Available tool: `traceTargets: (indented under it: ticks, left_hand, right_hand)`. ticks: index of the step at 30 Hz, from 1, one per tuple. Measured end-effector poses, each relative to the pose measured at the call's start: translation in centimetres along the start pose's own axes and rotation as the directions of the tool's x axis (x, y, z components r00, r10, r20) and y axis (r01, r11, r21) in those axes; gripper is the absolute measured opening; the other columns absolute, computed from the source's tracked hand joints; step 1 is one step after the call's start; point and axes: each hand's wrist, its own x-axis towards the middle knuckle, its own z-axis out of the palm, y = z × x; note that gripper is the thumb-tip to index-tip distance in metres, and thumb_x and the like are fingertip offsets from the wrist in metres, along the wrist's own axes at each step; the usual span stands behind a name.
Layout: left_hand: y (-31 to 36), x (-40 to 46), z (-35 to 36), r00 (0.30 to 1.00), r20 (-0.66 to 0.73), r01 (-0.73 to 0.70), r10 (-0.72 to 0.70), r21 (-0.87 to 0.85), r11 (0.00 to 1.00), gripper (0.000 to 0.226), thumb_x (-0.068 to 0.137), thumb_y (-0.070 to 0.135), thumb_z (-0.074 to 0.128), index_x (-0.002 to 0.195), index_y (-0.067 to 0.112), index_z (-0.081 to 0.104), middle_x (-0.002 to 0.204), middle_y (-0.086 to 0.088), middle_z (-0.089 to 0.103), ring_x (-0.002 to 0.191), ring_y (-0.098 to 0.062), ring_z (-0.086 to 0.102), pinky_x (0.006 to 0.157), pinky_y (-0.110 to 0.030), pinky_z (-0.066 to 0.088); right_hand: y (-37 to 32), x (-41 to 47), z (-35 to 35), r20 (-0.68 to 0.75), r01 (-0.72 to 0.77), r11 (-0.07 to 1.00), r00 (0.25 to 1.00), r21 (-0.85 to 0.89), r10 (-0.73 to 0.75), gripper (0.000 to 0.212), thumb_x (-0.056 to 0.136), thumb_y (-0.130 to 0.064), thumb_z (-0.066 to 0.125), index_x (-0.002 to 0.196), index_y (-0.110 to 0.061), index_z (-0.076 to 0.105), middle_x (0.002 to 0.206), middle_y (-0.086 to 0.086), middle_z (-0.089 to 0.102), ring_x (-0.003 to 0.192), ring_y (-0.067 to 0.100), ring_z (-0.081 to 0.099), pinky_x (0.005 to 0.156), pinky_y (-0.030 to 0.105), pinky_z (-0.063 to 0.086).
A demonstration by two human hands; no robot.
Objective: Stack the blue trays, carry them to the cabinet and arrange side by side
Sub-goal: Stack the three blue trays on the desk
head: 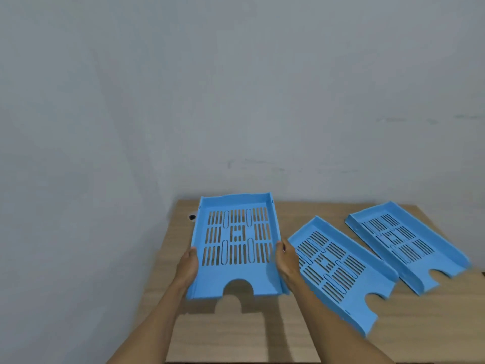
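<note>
We see a wooden table (236, 337) against the wall. Right of its middle, two blue trays (338, 274) (404, 243) lie slanted, side by side.

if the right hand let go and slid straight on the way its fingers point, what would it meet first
Probably nothing on the table: the right hand points along the held tray toward the wall; the middle tray lies beside that line, though depth is unclear.

A: Hands?
B: Left hand (188, 266) and right hand (286, 261) grip the two long sides of the left blue tray (236, 245), its near end raised off the wooden table (236, 334), shadow under it.
A: Other trays?
B: Middle tray (338, 274) flat, angled, just beside the right hand. Right tray (404, 243) near the right edge. Small dark object (192, 217) by the back left corner, too small to tell.
</note>
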Motion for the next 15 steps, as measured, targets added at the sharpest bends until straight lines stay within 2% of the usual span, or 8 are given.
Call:
traceTargets:
  ticks: [2,4,8,11,13,15]
  left_hand:
    - [1.8,-1.1,1.1,1.0,0.024,-0.013,0.014,-0.04,0.999,0.046,0.104,0.037,0.027,0.103,0.011,0.065,0.087,-0.013,0.075,0.074,-0.027,0.073,0.071,-0.038,0.058]
    - [3.2,-1.6,2.7,0.999,0.025,-0.033,0.035,-0.072,0.997,0.048,0.101,0.043,0.028,0.101,0.015,0.067,0.088,-0.011,0.076,0.078,-0.029,0.075,0.079,-0.047,0.06]
    - [5.2,-3.0,7.5,0.997,-0.025,-0.072,0.071,-0.085,0.994,0.049,0.098,0.047,0.027,0.096,0.019,0.067,0.091,-0.011,0.075,0.084,-0.03,0.073,0.086,-0.05,0.057]
    - [7.8,-7.4,12.3,0.996,-0.054,-0.08,0.075,-0.101,0.992,0.046,0.101,0.04,0.028,0.096,0.013,0.065,0.088,-0.012,0.074,0.078,-0.027,0.072,0.077,-0.043,0.059]
    - [8.2,-9.2,16.1,0.992,-0.084,-0.098,0.089,-0.111,0.989,0.039,0.103,0.033,0.031,0.104,0.011,0.064,0.092,-0.01,0.072,0.077,-0.022,0.069,0.071,-0.037,0.056]
    - [8.1,-10.9,20.0,0.989,-0.126,-0.095,0.081,-0.109,0.99,0.04,0.102,0.035,0.034,0.119,0.011,0.061,0.112,-0.013,0.069,0.096,-0.029,0.068,0.086,-0.041,0.054]
  right_hand:
    - [-1.2,-0.5,-2.9,-0.013,0.039,0.999,0.999,-0.002,-0.039,0.033,0.107,-0.018,0.027,0.122,-0.008,0.054,0.102,0.017,0.064,0.089,0.026,0.064,0.076,0.034,0.049]
    - [-1.8,-0.4,-5.7,-0.032,0.05,0.999,0.998,-0.007,-0.05,0.04,0.107,-0.018,0.026,0.136,0.0,0.046,0.126,0.024,0.058,0.115,0.035,0.057,0.092,0.038,0.046]
    - [-0.4,2.4,-10.7,-0.024,0.076,0.997,0.997,-0.018,-0.077,0.044,0.105,-0.026,0.026,0.141,-0.008,0.044,0.136,0.018,0.056,0.114,0.034,0.056,0.091,0.038,0.043]
    - [3.6,6.6,-14.9,0.007,0.114,0.993,0.993,-0.034,-0.114,0.057,0.096,-0.043,0.025,0.143,-0.015,0.04,0.133,0.012,0.055,0.113,0.029,0.054,0.085,0.036,0.035]
    - [6.0,8.6,-18.0,0.03,0.131,0.989,0.991,-0.064,-0.129,0.058,0.095,-0.043,0.024,0.145,-0.016,0.038,0.133,0.013,0.054,0.107,0.023,0.05,0.086,0.038,0.036]
    - [7.0,8.6,-21.5,0.07,0.136,0.986,0.989,-0.096,-0.13,0.053,0.101,-0.037,0.025,0.148,-0.016,0.035,0.144,0.014,0.048,0.114,0.026,0.052,0.091,0.039,0.038]
